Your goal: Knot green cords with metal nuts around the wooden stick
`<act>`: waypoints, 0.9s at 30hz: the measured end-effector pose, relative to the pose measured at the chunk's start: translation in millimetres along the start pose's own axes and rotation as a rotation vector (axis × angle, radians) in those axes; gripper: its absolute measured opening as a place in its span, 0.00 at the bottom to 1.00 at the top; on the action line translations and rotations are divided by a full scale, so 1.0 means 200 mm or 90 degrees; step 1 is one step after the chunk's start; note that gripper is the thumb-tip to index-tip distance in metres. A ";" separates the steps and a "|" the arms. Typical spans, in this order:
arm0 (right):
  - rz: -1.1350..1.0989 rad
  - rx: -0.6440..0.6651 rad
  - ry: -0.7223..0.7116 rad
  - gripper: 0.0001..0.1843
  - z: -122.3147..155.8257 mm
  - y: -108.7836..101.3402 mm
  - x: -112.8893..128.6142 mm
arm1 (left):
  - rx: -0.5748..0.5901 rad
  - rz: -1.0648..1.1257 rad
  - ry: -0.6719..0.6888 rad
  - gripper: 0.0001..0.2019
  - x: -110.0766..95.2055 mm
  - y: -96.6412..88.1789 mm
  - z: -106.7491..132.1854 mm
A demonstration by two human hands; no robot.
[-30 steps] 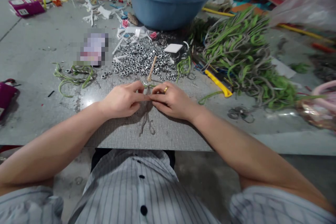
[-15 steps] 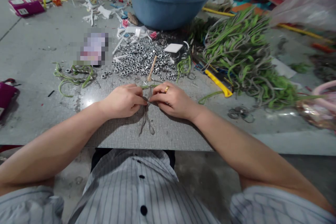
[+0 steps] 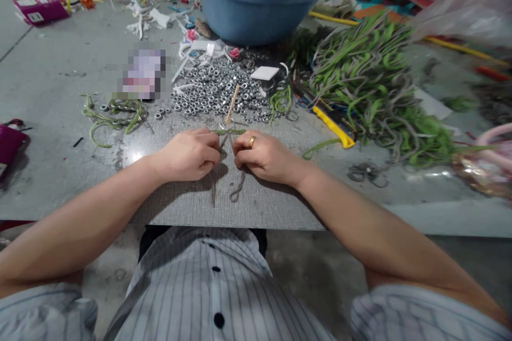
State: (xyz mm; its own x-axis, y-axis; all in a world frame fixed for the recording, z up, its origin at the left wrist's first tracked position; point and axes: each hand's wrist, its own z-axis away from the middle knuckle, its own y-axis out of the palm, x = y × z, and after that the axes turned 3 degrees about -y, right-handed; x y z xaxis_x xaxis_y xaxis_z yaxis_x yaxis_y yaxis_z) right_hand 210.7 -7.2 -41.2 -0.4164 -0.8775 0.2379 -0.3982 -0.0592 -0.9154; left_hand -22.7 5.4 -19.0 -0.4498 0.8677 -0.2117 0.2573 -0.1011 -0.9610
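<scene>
Both hands are low over the table's near part, a small gap between them. My left hand (image 3: 192, 155) is closed in a pinch on a strand of grey cord (image 3: 213, 192), its tail hanging below the fingers. My right hand (image 3: 266, 155), with a gold ring on one finger, pinches another strand of the grey cord, which ends in a curled tail. The two strands spread apart from a point near a green cord (image 3: 228, 131) that runs crosswise between the hands. Just beyond are a small metal ring (image 3: 226, 124) and a thin wooden stick (image 3: 232, 104).
A heap of metal nuts (image 3: 216, 90) lies ahead, before a blue basin (image 3: 256, 16). To the right are a yellow utility knife (image 3: 334, 127) and a pile of green and grey cords (image 3: 372, 80). A blurred-out phone-like object (image 3: 144, 74) and a cord bundle (image 3: 114, 114) lie left.
My hands have drawn slightly apart, left hand leftward and right hand rightward. The grey strands, close together before, now spread outward with their tails farther apart.
</scene>
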 end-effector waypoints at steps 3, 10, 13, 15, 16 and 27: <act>0.002 0.024 -0.016 0.15 0.00 -0.01 0.00 | 0.023 -0.002 0.021 0.11 0.00 0.00 0.00; -0.039 -0.040 -0.024 0.15 0.02 -0.02 -0.02 | 0.021 0.064 0.055 0.13 0.01 -0.02 0.00; -0.037 -0.139 0.063 0.14 0.03 -0.02 -0.04 | -0.018 0.088 0.045 0.13 0.00 -0.02 0.00; -0.020 -0.189 0.153 0.13 0.04 -0.02 -0.07 | -0.046 0.089 0.024 0.13 0.00 -0.02 0.00; -0.008 -0.201 0.198 0.13 0.04 -0.02 -0.09 | -0.057 0.088 0.010 0.13 0.00 -0.03 0.00; 0.167 -0.201 0.270 0.10 -0.03 0.00 -0.36 | -0.084 0.013 -0.065 0.15 0.01 0.00 0.00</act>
State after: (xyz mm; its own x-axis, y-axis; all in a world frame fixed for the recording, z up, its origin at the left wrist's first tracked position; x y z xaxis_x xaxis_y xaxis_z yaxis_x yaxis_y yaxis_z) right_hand 235.7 58.0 -56.1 -0.7986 -0.5730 0.1845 -0.4343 0.3363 -0.8356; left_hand -24.2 6.2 -19.1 -0.5265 0.8111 -0.2547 0.3743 -0.0479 -0.9261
